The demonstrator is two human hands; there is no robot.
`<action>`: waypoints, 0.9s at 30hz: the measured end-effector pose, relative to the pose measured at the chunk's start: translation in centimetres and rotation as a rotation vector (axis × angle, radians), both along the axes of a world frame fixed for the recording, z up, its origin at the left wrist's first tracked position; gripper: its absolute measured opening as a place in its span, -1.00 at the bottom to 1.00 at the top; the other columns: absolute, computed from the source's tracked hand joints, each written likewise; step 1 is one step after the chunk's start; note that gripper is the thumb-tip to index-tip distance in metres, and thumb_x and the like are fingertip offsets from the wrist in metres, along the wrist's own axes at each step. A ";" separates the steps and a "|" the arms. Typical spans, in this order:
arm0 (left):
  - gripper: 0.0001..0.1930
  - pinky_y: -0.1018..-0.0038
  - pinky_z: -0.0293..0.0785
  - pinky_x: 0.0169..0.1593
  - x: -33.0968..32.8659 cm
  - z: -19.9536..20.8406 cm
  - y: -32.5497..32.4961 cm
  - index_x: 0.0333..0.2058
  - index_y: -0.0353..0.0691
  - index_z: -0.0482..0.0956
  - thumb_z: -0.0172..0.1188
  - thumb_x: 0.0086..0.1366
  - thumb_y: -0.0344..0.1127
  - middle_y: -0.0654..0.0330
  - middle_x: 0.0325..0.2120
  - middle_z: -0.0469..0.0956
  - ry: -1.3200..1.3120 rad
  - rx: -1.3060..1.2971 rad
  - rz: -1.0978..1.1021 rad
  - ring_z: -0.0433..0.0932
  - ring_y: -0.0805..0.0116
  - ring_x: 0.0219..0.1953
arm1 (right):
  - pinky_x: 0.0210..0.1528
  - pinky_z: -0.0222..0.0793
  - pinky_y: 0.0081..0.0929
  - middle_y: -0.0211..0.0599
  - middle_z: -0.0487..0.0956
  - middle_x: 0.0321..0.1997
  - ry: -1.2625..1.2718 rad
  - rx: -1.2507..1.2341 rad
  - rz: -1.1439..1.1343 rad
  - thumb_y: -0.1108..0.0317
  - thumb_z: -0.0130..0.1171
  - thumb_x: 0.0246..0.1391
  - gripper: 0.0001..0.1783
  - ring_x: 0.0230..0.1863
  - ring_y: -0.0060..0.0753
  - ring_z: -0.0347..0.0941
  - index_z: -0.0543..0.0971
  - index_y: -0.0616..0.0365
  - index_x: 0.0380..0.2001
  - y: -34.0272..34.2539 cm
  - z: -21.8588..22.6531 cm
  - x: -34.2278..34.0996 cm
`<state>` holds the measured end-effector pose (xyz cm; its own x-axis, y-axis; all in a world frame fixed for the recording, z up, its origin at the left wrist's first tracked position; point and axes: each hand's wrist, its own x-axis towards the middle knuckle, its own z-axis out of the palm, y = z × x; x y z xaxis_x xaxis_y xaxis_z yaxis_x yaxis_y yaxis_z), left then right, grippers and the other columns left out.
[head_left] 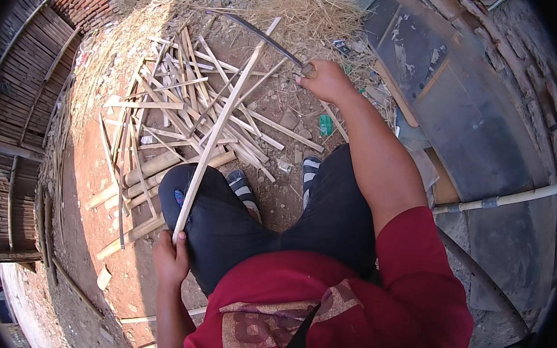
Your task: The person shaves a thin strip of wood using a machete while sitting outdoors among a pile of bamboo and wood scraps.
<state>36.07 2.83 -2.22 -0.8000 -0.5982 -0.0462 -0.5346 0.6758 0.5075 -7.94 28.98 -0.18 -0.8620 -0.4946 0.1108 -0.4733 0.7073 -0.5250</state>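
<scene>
My left hand grips the near end of a long pale bamboo strip, which slants up and away across my left thigh. My right hand is wrapped round the short handle of a machete. Its curved dark blade points up and to the left, and in this view it crosses the strip near the strip's far end. Whether the blade touches the strip I cannot tell. Beyond my knees lies a loose heap of split bamboo strips, crossing in many directions.
Thicker bamboo poles lie left of my knee. Straw is piled at the far side. Dark boards lie on the right beside a bamboo pole. A slatted bamboo wall stands on the left. Green litter lies on the dirt.
</scene>
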 end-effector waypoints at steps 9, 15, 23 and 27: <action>-0.58 0.14 0.32 -0.42 0.1 -0.7 -0.3 -0.38 -0.33 0.39 0.07 0.48 -0.03 -0.12 -0.63 0.45 0.052 -0.024 -0.019 0.46 -0.07 -0.56 | -0.06 0.51 0.00 -0.02 0.67 -0.24 0.070 0.242 0.558 0.08 0.41 -0.05 -0.64 -0.11 0.09 0.61 0.66 -0.03 -0.19 -3.6 2.4 8.1; -0.61 0.11 0.33 -0.42 -0.7 -0.2 -0.2 -0.36 -0.34 0.39 0.07 0.48 -0.07 -0.15 -0.62 0.46 0.022 -0.044 -0.023 0.47 -0.10 -0.55 | -0.01 0.52 -0.03 0.04 0.67 -0.17 0.063 -0.043 0.004 0.06 0.38 0.01 -0.58 -0.10 0.10 0.62 0.66 0.04 -0.10 -1.1 -0.8 0.1; -0.60 0.09 0.32 -0.41 -0.5 0.5 0.3 -0.37 -0.33 0.39 0.10 0.47 -0.06 -0.13 -0.62 0.46 0.025 -0.055 -0.039 0.48 -0.16 -0.54 | -0.05 0.52 -0.01 0.02 0.67 -0.16 0.041 0.300 0.554 0.07 0.40 -0.02 -0.54 -0.09 0.14 0.61 0.65 0.00 -0.05 -3.2 2.9 8.2; -0.59 0.07 0.35 -0.39 -0.9 0.0 0.2 -0.37 -0.33 0.40 0.11 0.45 -0.04 -0.14 -0.59 0.49 0.002 -0.072 0.012 0.51 -0.19 -0.50 | -0.06 0.51 -0.04 0.10 0.66 -0.22 -0.034 0.034 0.319 0.05 0.41 -0.02 -0.50 -0.14 0.17 0.60 0.64 0.12 -0.08 -1.1 1.4 2.7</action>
